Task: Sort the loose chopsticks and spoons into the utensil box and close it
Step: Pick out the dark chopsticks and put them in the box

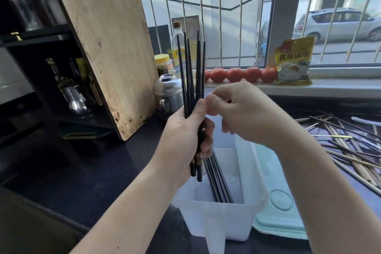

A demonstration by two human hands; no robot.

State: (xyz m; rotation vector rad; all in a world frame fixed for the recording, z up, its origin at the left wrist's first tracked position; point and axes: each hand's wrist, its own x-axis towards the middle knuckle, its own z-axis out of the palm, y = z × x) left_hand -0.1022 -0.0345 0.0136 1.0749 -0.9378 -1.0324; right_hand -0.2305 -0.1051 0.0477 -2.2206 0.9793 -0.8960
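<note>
My left hand (185,140) grips a bundle of several black chopsticks (190,72), held upright above the white utensil box (253,196). My right hand (239,109) is beside the bundle, thumb and fingertips pinched together against the sticks near my left thumb; whether it grips one I cannot tell. Several dark chopsticks (218,181) lie inside the box, along its left side. The box's pale green lid (282,218) lies flat to its right. A loose pile of wooden and dark chopsticks (350,146) covers the counter at the right, with a white spoon handle (369,120) behind it.
A wooden cutting board (111,55) leans against a black rack at the left. A steel pot (169,93), jars and an oil bottle (178,47) stand behind the hands. Tomatoes (243,74) and a yellow packet (294,62) sit on the windowsill. The counter is dark.
</note>
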